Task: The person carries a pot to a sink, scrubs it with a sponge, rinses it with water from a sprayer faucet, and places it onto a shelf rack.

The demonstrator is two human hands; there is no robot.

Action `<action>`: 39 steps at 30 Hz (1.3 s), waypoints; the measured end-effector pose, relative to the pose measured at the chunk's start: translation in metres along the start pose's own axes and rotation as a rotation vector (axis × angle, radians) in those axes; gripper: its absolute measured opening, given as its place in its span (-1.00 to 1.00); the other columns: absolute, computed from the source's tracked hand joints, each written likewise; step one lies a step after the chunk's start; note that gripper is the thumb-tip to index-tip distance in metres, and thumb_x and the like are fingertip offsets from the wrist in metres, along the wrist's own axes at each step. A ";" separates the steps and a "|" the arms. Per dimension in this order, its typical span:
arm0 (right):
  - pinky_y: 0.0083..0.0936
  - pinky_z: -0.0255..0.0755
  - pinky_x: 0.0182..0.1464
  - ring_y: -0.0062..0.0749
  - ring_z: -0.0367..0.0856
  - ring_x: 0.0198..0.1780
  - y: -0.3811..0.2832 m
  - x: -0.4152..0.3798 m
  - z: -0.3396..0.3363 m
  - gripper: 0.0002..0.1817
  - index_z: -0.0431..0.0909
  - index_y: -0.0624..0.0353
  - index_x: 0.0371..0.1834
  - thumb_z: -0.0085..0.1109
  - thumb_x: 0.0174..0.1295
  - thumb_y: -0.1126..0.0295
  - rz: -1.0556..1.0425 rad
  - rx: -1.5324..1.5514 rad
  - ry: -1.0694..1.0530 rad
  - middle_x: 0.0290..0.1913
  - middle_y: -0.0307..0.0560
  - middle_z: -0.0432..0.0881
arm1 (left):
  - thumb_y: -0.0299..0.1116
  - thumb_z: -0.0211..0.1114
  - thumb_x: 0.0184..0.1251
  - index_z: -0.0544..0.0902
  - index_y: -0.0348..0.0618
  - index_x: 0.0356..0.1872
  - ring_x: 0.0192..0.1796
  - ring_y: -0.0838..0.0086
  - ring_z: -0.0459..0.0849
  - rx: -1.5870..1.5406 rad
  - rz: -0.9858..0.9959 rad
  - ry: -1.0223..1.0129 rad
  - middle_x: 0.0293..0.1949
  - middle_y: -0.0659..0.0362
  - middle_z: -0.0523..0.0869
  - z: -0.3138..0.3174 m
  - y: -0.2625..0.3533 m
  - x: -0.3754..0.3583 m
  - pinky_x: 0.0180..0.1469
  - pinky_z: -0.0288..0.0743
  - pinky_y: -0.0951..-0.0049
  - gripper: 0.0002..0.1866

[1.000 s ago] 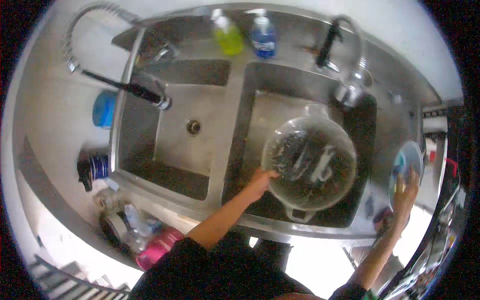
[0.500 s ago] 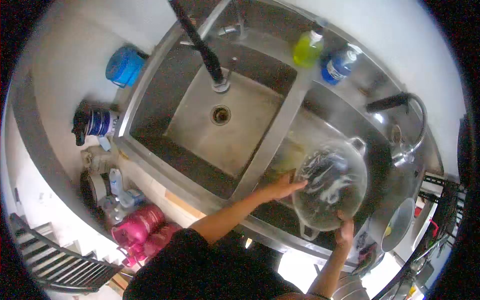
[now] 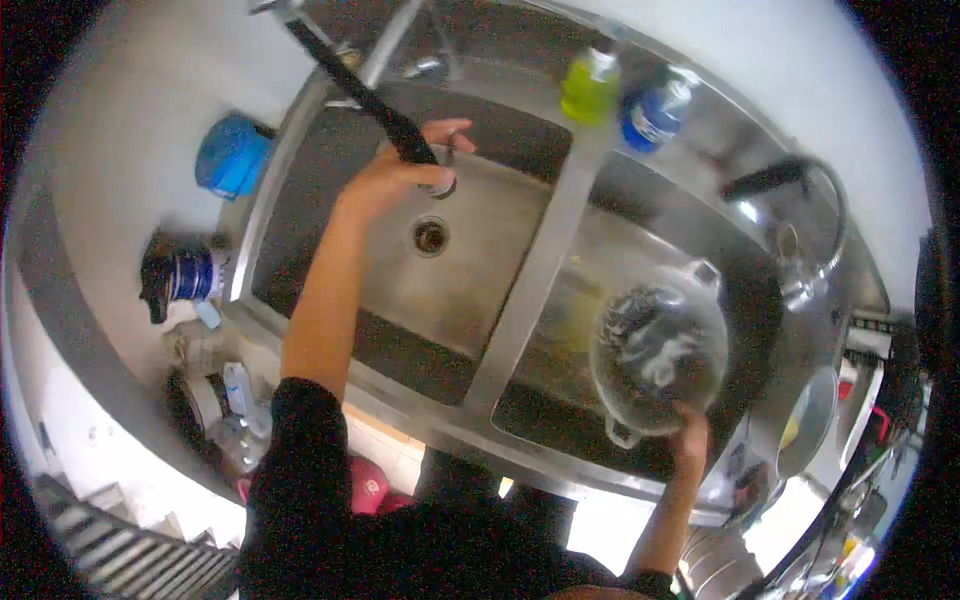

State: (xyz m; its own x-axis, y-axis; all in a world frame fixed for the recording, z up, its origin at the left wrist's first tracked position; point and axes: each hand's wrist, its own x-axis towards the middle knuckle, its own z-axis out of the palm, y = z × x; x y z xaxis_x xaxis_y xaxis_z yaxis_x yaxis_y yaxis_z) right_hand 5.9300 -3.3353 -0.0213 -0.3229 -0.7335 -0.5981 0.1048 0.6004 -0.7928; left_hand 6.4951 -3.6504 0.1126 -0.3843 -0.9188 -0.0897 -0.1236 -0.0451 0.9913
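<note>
Over the left basin, my left hand (image 3: 400,180) is at the lower end of the black spray hose (image 3: 365,100), its thumb and fingers around the nozzle. In the right basin is a round metal pot (image 3: 662,350) with two side handles, wet and sudsy inside. My right hand (image 3: 690,435) grips the pot's near rim, thumb on the inner side and the other fingers hidden beneath.
A steel divider (image 3: 540,270) separates the basins. Green (image 3: 590,88) and blue (image 3: 655,112) bottles stand on the back ledge. A second sprayer (image 3: 765,180) is at the right. A blue bucket (image 3: 232,158) hangs left; a metal bowl (image 3: 808,425) lies right.
My left hand has left the pot and moved up and left to the hose nozzle. My right hand remains at the pot's rim. The view has shifted slightly.
</note>
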 end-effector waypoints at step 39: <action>-0.13 0.36 0.17 -0.11 0.48 0.13 -0.127 0.091 0.110 -0.56 0.36 0.10 0.19 -0.07 0.20 0.38 -0.851 -1.542 -0.074 0.16 0.05 0.46 | -0.40 0.15 0.34 0.35 -0.11 -0.51 -0.03 0.16 0.55 -0.934 0.218 0.088 -0.36 0.11 0.52 0.226 0.083 0.060 0.37 0.11 -0.17 -0.77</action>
State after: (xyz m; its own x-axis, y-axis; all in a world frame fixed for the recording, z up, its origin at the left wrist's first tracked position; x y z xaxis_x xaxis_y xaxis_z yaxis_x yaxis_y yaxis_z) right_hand 5.9904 -3.5132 0.0119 0.2337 -0.9601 -0.1535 -0.9720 -0.2266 -0.0623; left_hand 6.2551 -3.6206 0.1678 -0.2380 -0.9683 0.0753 0.7352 -0.1290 0.6654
